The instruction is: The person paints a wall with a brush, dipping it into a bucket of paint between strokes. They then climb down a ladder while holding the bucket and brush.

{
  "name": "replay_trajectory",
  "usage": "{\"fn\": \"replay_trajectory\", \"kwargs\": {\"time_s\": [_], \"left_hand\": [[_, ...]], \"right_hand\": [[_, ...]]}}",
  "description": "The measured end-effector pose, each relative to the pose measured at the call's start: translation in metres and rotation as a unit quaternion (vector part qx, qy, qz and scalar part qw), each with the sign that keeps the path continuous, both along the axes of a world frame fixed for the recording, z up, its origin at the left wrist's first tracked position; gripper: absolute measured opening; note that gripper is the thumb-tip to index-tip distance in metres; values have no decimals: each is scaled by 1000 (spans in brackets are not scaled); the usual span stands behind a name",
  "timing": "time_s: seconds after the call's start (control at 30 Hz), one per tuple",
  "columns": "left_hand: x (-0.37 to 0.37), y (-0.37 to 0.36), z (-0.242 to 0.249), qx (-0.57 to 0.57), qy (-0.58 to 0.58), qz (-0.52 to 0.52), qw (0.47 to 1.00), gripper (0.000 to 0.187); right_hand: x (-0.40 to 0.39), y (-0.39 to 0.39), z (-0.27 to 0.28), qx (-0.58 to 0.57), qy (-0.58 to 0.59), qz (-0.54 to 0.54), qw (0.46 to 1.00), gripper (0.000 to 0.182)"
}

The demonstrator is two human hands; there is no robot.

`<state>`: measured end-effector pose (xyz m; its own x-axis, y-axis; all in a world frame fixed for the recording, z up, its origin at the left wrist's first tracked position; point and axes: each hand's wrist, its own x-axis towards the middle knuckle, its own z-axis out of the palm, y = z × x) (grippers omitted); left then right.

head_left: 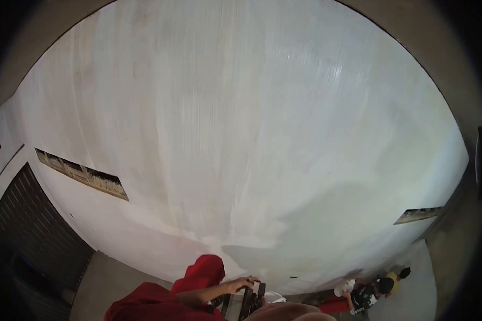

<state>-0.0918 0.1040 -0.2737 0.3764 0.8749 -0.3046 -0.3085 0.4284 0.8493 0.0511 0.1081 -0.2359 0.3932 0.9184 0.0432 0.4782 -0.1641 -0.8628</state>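
White wall, left hand fingers over dark frame

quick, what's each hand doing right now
left hand: fingers curled over the top of a dark slatted frame.
right hand: not in view; only a forearm.

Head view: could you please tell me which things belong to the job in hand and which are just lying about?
In hand: dark frame; red-sleeved hand on its top; white wall.
Lying about: people seated below right; wall slots.
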Motion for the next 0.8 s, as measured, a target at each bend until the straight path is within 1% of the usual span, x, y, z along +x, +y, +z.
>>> {"fn": "replay_trajectory", "kwargs": {"time_s": [0.03, 0.13, 0.17, 0.23, 0.27, 0.3, 0.33, 0.4, 0.5, 0.53, 0.57, 0.63, 0.67, 0.7, 0.73, 0.8], "left_hand": [[-2, 1, 2, -59, -62, -15, 996, 63], [-10, 3, 10, -22, -63, -24, 997, 63], [-12, 2, 6, -7, -59, -21, 998, 63], [-6, -2, -8, -2, -48, 5, 999, 63], [-7, -7, 3, 5, -40, 6, 999, 61], [-8, -7, -4, 6, -73, 5, 997, 60], [-10, -11, 1, 4, -60, 16, 998, 59], [-16, -17, 3, 15, -32, 6, 999, 61], [-22, -27, 7, 36, 15, -1, 999, 69], [-24, -38, 38, 38, 66, -31, 997, 74], [-22, -40, 27, 66, 64, -23, 995, 75], [-20, -30, -11, 123, 54, -7, 991, 78], [-24, -22, -26, 134, 111, -28, 984, 73], [-30, -21, -22, 197, 197, -27, 960, 66], [-38, -19, -16, 259, 280, -27, 924, 59], [-40, -18, 12, 299, 321, 16, 898, 49]], "right_hand": [[3, -11, -5, -3, 22, -6, 1000, 36], [15, -42, -16, -16, 108, -26, 994, 37], [22, -49, -19, -19, 141, -23, 990, 37], [48, -65, -24, -28, 194, -4, 981, 37], [64, -57, -30, -57, 199, 38, 977, 38], [69, -50, -14, -84, 274, 41, 957, 39], [66, -39, 6, -109, 349, 42, 930, 40], [74, -19, 14, -99, 374, 1, 922, 42], [80, -5, 60, -97, 324, 33, 941, 44], [81, -2, 74, -90, 305, 53, 947, 45], [84, 3, 89, -91, 280, 66, 953, 44], [96, 11, 123, -94, 232, 93, 964, 41], [102, 13, 140, -94, 211, 106, 967, 39], [103, 13, 159, -93, 190, 119, 970, 37], [101, 7, 183, -70, 199, 136, 968, 35], [99, -9, 235, -20, 214, 170, 962, 32]]}}
